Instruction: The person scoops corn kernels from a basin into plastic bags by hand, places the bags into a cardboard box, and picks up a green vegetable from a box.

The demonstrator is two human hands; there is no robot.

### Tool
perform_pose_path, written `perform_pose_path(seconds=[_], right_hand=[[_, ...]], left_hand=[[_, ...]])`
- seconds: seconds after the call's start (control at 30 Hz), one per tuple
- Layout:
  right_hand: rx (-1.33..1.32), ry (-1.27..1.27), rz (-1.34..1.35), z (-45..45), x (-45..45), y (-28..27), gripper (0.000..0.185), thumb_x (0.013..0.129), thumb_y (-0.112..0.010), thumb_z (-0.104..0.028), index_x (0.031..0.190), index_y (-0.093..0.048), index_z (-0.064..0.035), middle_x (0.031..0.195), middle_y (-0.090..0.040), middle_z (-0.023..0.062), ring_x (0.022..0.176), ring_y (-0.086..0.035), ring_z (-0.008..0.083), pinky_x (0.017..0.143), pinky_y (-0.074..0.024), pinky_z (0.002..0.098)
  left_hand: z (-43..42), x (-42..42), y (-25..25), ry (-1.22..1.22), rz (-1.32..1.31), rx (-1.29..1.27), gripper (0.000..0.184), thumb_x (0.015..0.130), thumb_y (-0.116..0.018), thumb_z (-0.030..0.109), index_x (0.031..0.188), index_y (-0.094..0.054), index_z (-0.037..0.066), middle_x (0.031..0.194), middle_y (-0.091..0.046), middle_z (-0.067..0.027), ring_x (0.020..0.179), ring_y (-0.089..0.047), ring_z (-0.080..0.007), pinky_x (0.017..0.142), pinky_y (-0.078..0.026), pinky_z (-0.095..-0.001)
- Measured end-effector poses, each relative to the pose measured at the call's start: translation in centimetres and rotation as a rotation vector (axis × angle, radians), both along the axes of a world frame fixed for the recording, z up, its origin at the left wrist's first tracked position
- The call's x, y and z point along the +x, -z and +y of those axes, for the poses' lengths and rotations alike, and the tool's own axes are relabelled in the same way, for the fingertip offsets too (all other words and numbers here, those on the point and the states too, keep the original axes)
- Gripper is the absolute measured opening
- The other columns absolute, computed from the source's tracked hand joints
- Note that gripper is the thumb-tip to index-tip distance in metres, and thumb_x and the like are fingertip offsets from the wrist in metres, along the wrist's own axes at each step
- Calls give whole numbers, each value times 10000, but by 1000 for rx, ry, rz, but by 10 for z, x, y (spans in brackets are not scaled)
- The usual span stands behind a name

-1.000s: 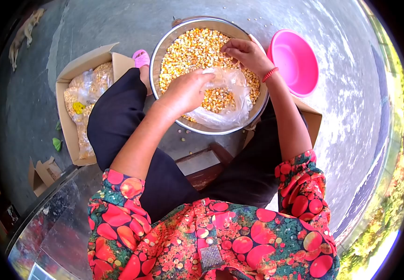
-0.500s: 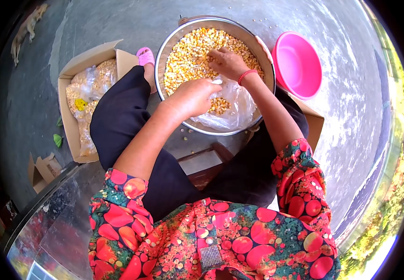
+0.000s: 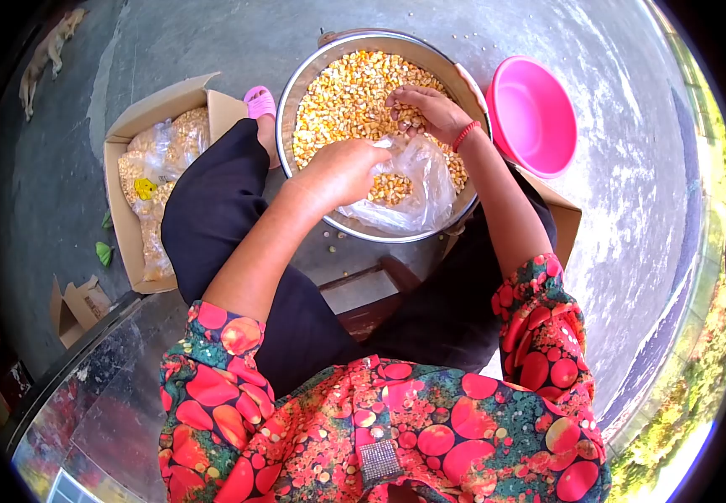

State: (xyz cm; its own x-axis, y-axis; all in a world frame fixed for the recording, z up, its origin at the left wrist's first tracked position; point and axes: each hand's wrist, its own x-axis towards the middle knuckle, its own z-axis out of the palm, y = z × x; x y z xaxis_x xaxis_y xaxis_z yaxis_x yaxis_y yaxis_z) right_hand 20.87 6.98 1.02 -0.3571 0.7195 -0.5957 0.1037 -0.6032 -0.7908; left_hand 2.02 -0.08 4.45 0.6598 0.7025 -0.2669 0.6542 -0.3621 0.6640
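A wide round metal pot [image 3: 442,65] stands between my knees, with loose yellow and whitish corn kernels [image 3: 338,96] spread inside. My left hand [image 3: 342,174] pinches the edge of a clear plastic bag [image 3: 436,197], which lies in the near part of the pot with some kernels in it. Above the bag's opening, my right hand [image 3: 440,115] is curled around a handful of corn kernels [image 3: 407,116]. A red bracelet circles that wrist. The fingertips of my left hand are partly hidden.
Right of the pot sits a pink plastic basin [image 3: 535,117]. An open cardboard box [image 3: 132,243] on the left holds filled clear bags. Another cardboard box [image 3: 566,222] is partly hidden behind my right leg. An animal [image 3: 48,54] lies on the floor, far left.
My right hand has risen from the corn and moved right and slightly nearer the bag, now holding kernels. The bag's opening has lifted a little; my left hand stays almost in place.
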Motion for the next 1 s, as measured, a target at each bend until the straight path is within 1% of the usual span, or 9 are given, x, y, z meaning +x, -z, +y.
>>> perform_pose_path(seconds=[0.3,0.5,0.57,0.7,0.73,0.77,0.83,0.87,1.0], right_hand=[[122,-202,-328,5,19,45,232,833,-482,-274,850,-599,-74,597,-523,5,438,-463,79,382,-352,223],[385,-126,-563,8,19,57,245,792,-506,-247,851,-630,-43,680,-590,81,588,-553,166,557,-442,288],[561,-249,-672,9,25,66,220,758,-518,-210,852,-628,-44,747,-615,115,691,-579,210,668,-444,309],[535,-241,-583,8,31,72,188,743,-520,-185,817,-625,-47,731,-616,98,661,-576,192,634,-445,299],[372,-197,-508,9,28,65,169,777,-515,-191,800,-608,-51,634,-559,36,533,-510,125,494,-407,266],[381,-193,-509,9,28,57,169,777,-515,-191,800,-608,-51,634,-559,36,533,-510,125,494,-407,266],[77,-7,-191,2,20,17,165,824,-500,-204,778,-584,-70,579,-464,-23,445,-393,58,392,-297,212],[67,45,-67,-3,14,-3,165,851,-484,-215,794,-568,-84,574,-426,-36,424,-340,42,372,-239,192],[189,127,205,-23,1,-49,140,861,-466,-201,840,-548,-90,634,-457,-28,458,-363,37,389,-266,187]], left_hand=[[0,-2,-4,-19,12,-13,369,683,-473,24,1037,-573,59,922,-576,-196,872,-555,-324,783,-433,-386],[5,-6,-4,-177,-91,78,333,684,-481,20,995,-595,50,917,-581,-192,856,-561,-329,790,-435,-374],[7,-7,-6,-201,-103,94,325,684,-488,25,990,-597,49,916,-582,-193,855,-562,-327,792,-435,-371],[7,-6,-3,-223,-105,125,307,683,-515,53,977,-604,51,916,-583,-197,853,-564,-326,790,-437,-374],[6,-6,-1,-222,-105,133,307,683,-515,53,977,-604,51,916,-583,-197,853,-564,-326,790,-437,-374],[6,-6,1,-212,-83,123,308,683,-525,66,981,-602,54,916,-582,-197,854,-563,-326,789,-438,-376],[5,-4,3,-201,-66,127,309,683,-534,78,985,-600,57,916,-581,-198,855,-562,-327,788,-439,-379],[5,-3,4,-187,-26,102,317,685,-537,86,996,-594,59,915,-580,-198,857,-562,-329,787,-439,-381],[4,-4,14,-187,26,96,380,682,-512,50,1060,-551,42,953,-563,-216,893,-547,-344,801,-428,-385]])
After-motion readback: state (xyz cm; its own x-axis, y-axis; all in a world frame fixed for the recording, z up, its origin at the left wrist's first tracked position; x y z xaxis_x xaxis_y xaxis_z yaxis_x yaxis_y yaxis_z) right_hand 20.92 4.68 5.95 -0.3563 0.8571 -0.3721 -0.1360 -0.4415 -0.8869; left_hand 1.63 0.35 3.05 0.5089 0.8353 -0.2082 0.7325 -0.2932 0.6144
